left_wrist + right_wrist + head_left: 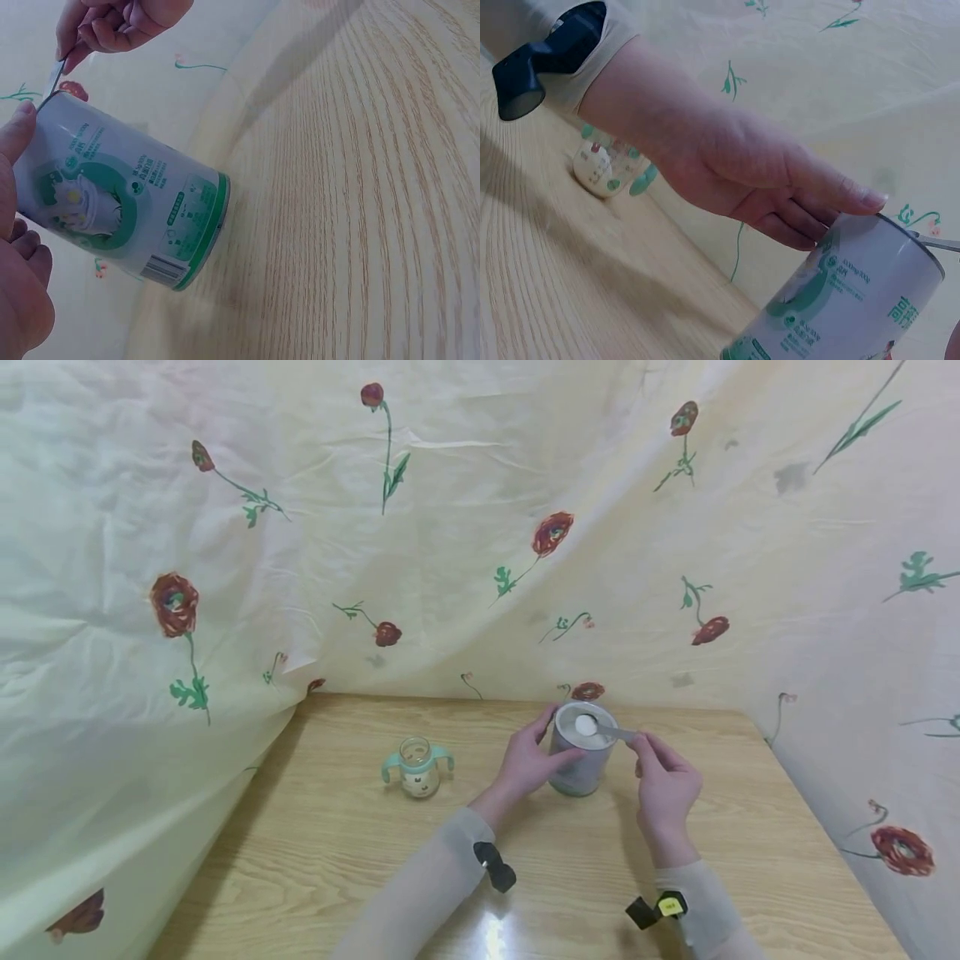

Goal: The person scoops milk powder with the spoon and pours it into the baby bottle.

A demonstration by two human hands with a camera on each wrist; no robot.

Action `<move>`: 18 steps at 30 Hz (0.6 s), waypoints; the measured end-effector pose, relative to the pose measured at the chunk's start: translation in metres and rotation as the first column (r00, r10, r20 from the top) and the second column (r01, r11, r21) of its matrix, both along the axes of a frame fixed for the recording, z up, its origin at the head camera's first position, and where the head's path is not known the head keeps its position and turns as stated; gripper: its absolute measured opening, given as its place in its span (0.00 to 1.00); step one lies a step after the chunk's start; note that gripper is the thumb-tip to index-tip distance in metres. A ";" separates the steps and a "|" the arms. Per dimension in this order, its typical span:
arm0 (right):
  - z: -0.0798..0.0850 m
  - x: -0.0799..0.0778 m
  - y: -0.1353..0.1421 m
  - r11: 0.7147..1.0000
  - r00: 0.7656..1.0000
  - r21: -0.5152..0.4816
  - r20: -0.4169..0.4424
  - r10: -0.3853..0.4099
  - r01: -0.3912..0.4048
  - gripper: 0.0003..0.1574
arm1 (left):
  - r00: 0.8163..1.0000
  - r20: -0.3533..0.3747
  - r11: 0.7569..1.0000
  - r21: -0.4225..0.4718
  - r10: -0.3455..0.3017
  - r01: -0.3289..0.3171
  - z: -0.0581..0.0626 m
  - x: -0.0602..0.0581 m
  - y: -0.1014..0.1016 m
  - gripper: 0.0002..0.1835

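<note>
A milk powder can (576, 770), white with green print (120, 195), stands upright and uncovered on the table. My left hand (525, 764) grips its left side near the rim, the thumb in front and the fingers reaching behind. My right hand (669, 787) is just right of the can and pinches the handle of a spoon (617, 732). White powder fills the spoon's bowl, which is over the can's opening; whether it touches the contents I cannot tell. Left of the hands is a clear baby bottle (418, 779) with two turquoise handles, upright and without a lid.
The wood-grain table (337, 860) carries the can and bottle. A cream cloth (465, 585) with red flowers hangs behind the table and along both sides. Dark wrist cameras (495, 867) are strapped over both sleeves.
</note>
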State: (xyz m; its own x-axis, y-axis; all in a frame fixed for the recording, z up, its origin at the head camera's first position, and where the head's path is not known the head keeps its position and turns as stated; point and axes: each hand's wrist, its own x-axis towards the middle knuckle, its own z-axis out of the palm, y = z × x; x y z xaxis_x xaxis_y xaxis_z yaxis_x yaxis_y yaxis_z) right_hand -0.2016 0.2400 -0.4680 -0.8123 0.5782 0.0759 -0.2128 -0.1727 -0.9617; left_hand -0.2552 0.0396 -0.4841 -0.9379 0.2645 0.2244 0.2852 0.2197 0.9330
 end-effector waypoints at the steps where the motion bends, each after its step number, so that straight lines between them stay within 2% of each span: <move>1: 0.001 0.000 -0.001 1.000 1.000 -0.016 0.004 0.001 0.000 0.18 | 1.000 -0.004 1.000 -0.002 0.001 -0.001 0.001 0.001 -0.002 0.52; 10: 0.010 0.002 -0.009 0.984 0.999 -0.179 0.038 0.008 -0.001 0.13 | 1.000 0.007 1.000 -0.002 0.021 -0.021 0.008 0.007 -0.020 0.50; 18: 0.018 0.006 -0.017 0.945 0.999 -0.325 0.027 0.037 -0.026 0.09 | 1.000 -0.014 1.000 -0.001 0.019 -0.019 0.008 0.009 -0.038 0.47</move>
